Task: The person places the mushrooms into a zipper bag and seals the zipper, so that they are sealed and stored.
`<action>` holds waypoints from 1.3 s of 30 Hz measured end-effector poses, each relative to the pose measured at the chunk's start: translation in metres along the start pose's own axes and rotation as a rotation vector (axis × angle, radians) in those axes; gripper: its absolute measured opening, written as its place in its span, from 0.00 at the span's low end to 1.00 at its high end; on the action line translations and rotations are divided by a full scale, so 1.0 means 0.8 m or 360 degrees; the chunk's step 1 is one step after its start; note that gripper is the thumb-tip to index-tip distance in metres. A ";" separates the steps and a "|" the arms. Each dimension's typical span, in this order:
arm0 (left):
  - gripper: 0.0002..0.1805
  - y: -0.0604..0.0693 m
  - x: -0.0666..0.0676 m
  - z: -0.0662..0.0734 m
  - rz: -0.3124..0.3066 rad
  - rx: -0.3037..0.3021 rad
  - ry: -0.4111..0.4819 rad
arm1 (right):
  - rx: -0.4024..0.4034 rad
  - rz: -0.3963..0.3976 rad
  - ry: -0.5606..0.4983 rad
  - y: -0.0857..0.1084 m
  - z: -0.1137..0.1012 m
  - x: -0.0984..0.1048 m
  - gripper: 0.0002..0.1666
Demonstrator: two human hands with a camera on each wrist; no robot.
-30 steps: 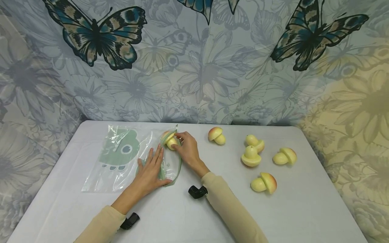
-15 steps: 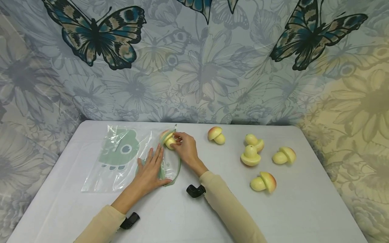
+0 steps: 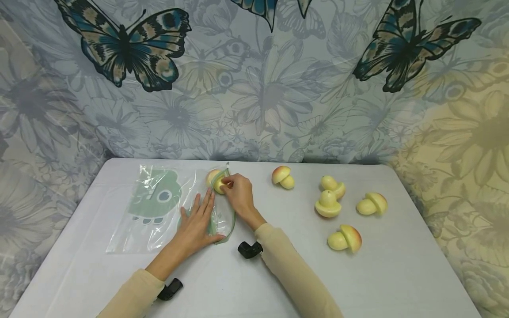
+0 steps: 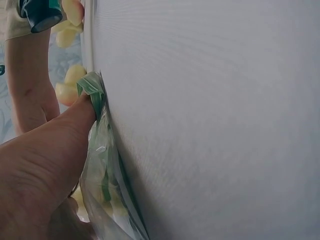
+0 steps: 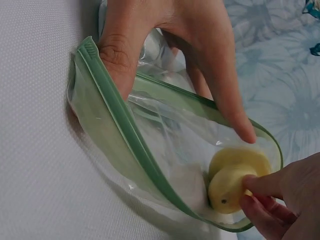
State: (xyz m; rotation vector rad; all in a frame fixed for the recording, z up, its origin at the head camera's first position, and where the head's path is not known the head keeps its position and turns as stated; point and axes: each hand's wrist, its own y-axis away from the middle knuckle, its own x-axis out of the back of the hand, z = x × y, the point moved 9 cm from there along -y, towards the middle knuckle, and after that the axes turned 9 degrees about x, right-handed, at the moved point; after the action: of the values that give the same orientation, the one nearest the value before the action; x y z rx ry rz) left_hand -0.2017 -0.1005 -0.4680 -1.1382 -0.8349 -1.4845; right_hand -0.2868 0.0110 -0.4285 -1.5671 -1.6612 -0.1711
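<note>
A clear zip bag [image 3: 155, 192] with a green printed figure lies at the left of the table. My left hand [image 3: 195, 227] rests over it, fingers straight and spread; in the right wrist view the left hand [image 5: 187, 25] keeps the green-edged mouth [image 5: 142, 147] apart, thumb at one edge. Between thumb and fingers, my right hand [image 3: 241, 196] pinches a yellow mushroom-shaped piece [image 3: 210, 176] by its stem. That piece [image 5: 227, 189] is within the bag's mouth, with the right hand [image 5: 295, 200] reaching in beside the green rim. The left wrist view shows the bag [image 4: 104, 145] below the left thumb.
One mushroom-shaped piece [image 3: 283, 177] lies right of my right hand. Farther right are several more, including a close pair [image 3: 328, 205], one near the right side [image 3: 372, 204] and one closer to me [image 3: 345, 239]. A patterned cloth [image 3: 262, 110] hangs behind the table.
My right hand and the pinched piece have shifted slightly left, farther into the bag's mouth. My left hand has stayed in place.
</note>
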 end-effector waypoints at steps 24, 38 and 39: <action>0.70 -0.001 -0.002 -0.001 -0.0026 0.0016 0.0030 | 0.0179 0.0020 -0.0180 -0.004 -0.019 0.055 0.15; 0.70 0.000 -0.003 -0.002 -0.0035 0.0017 0.0091 | 0.0179 0.0179 -0.0162 -0.006 0.001 0.110 0.20; 0.70 0.000 -0.003 -0.001 -0.0030 0.0013 0.0084 | 0.0172 0.0190 -0.0151 -0.006 0.004 0.114 0.21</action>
State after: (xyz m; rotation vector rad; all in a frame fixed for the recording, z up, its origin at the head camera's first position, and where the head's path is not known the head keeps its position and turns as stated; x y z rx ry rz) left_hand -0.2017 -0.1010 -0.4703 -1.0831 -0.8170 -1.5190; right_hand -0.2816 0.0823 -0.3713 -1.6078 -1.6155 0.0555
